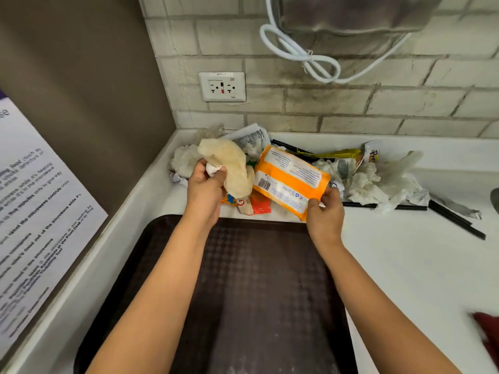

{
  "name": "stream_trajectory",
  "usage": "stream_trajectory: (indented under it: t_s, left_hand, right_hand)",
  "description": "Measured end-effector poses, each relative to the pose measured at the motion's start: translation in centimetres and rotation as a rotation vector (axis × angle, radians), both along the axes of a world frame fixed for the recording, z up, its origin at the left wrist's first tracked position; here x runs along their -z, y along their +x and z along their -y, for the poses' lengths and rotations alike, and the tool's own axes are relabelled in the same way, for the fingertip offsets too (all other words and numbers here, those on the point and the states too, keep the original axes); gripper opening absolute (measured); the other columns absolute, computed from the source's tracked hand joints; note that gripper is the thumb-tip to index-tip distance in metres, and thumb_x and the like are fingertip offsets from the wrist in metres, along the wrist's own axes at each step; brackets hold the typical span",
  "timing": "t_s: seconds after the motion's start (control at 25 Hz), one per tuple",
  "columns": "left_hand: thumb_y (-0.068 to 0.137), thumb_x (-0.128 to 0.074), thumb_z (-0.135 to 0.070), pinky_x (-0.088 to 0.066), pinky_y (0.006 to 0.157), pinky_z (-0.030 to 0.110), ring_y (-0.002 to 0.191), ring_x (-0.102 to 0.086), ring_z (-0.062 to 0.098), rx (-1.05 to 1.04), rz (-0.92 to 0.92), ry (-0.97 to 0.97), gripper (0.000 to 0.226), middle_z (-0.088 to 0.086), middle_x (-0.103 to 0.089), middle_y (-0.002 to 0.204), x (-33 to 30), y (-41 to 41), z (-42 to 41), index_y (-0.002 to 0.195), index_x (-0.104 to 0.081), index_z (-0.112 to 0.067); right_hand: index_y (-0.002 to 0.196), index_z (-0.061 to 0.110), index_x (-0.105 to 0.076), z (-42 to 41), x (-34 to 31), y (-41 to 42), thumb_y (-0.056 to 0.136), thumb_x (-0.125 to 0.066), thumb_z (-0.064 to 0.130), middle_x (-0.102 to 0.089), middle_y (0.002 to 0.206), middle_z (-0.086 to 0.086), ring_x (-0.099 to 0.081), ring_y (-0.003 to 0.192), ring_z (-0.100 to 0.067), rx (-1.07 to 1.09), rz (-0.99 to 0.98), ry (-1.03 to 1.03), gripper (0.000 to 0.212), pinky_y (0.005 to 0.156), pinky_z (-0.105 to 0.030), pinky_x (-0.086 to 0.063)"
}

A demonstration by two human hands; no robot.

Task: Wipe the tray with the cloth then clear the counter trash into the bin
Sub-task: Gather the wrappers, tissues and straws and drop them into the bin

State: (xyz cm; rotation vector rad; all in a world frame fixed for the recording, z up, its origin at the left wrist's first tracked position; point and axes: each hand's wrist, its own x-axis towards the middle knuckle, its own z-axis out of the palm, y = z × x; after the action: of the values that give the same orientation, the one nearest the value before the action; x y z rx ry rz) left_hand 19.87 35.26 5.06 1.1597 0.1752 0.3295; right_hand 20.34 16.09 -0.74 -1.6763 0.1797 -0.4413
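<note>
Tray (259, 292) below both hands (266, 197).

Your tray (270, 279) runs off the bottom edge, its near rim unseen. The red object (487, 333) at the right edge is blurred and cut off; you cannot identify it. The wall notice (40, 211) is cropped at left, its small print mostly unreadable. Small packets (252, 203) lie partly hidden beneath the orange pack (290, 179).

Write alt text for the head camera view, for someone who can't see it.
Over a dark tray, the left hand grips a crumpled cream cloth and the right hand pinches an orange packet. Tissues and wrappers lie piled on the white counter against a brick wall.
</note>
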Motion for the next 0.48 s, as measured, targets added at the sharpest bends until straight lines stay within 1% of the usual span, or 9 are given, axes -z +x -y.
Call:
stream_trajectory:
  t_s: [0.04,0.08,0.16,0.2,0.28,0.36,0.4,0.48]
  left_hand:
    - [0.094,-0.043,0.004,-0.053,0.086,0.036,0.099,-0.062,0.015,0.018,0.015,-0.027,0.029,-0.001,-0.063,0.104,-0.3,-1.2,0.6,0.112,-0.052,-0.017]
    - [0.094,-0.043,0.004,-0.055,0.082,0.032,0.096,-0.062,0.012,0.032,0.026,-0.055,0.031,-0.003,-0.063,0.104,-0.4,-2.5,1.1,0.115,-0.050,-0.017]
    - [0.094,-0.043,0.003,-0.056,0.076,0.028,0.094,-0.064,0.009,0.068,0.033,-0.112,0.033,-0.005,-0.064,0.105,-0.5,-5.3,2.3,0.117,-0.051,-0.019]
    - [0.094,-0.043,0.003,-0.056,0.076,0.028,0.094,-0.065,0.008,0.097,0.030,-0.133,0.033,-0.006,-0.065,0.105,-0.4,-6.7,2.8,0.114,-0.052,-0.022]
    - [0.093,-0.043,0.003,-0.056,0.079,0.029,0.095,-0.065,0.008,0.161,0.015,-0.161,0.035,-0.007,-0.065,0.105,-0.2,-9.3,4.1,0.109,-0.054,-0.027]
    - [0.093,-0.043,0.004,-0.057,0.075,0.027,0.093,-0.066,0.007,0.205,-0.010,-0.184,0.035,-0.006,-0.065,0.106,0.3,-11.6,5.2,0.111,-0.053,-0.025]
    - [0.093,-0.043,0.004,-0.057,0.072,0.025,0.092,-0.066,0.007,0.235,-0.029,-0.191,0.035,-0.005,-0.065,0.105,0.6,-12.7,5.8,0.113,-0.052,-0.023]
    - [0.093,-0.043,0.003,-0.056,0.072,0.025,0.094,-0.066,0.009,0.307,-0.062,-0.179,0.033,-0.005,-0.066,0.105,1.3,-15.1,7.0,0.116,-0.052,-0.020]
  right_hand:
    - [0.096,0.012,-0.048,0.6,-0.2,-1.1,0.086,-0.043,-0.005,-0.058,0.092,0.000,-0.056,0.077,0.001,0.041,0.021,0.021,0.020,0.059,-0.004,-0.043]
    - [0.097,0.013,-0.047,1.2,-0.4,-2.2,0.087,-0.042,-0.005,-0.058,0.092,0.000,-0.056,0.077,0.000,0.077,0.042,0.049,0.020,0.059,-0.004,-0.043]
    - [0.098,0.013,-0.046,2.5,-0.7,-4.7,0.088,-0.041,-0.004,-0.058,0.093,0.000,-0.058,0.079,-0.007,0.142,0.062,0.081,0.020,0.063,-0.013,-0.047]
    - [0.098,0.013,-0.045,3.2,-0.7,-6.0,0.089,-0.042,-0.002,-0.058,0.092,0.001,-0.058,0.079,-0.010,0.177,0.052,0.079,0.018,0.063,-0.019,-0.049]
    - [0.098,0.014,-0.044,4.6,-0.6,-8.9,0.091,-0.043,0.002,-0.055,0.086,0.010,-0.059,0.073,-0.007,0.240,0.018,0.067,0.014,0.054,-0.027,-0.053]
    - [0.099,0.017,-0.042,6.1,-0.2,-11.8,0.092,-0.044,0.005,-0.051,0.085,0.017,-0.060,0.070,-0.004,0.282,0.003,0.063,0.013,0.047,-0.026,-0.053]
    - [0.100,0.017,-0.042,6.8,0.0,-13.5,0.092,-0.044,0.005,-0.051,0.086,0.017,-0.061,0.071,-0.005,0.306,0.003,0.060,0.014,0.044,-0.024,-0.052]
    - [0.100,0.016,-0.041,8.3,0.7,-17.0,0.091,-0.042,0.004,-0.053,0.087,0.011,-0.061,0.071,-0.010,0.365,0.005,0.065,0.015,0.039,-0.022,-0.049]
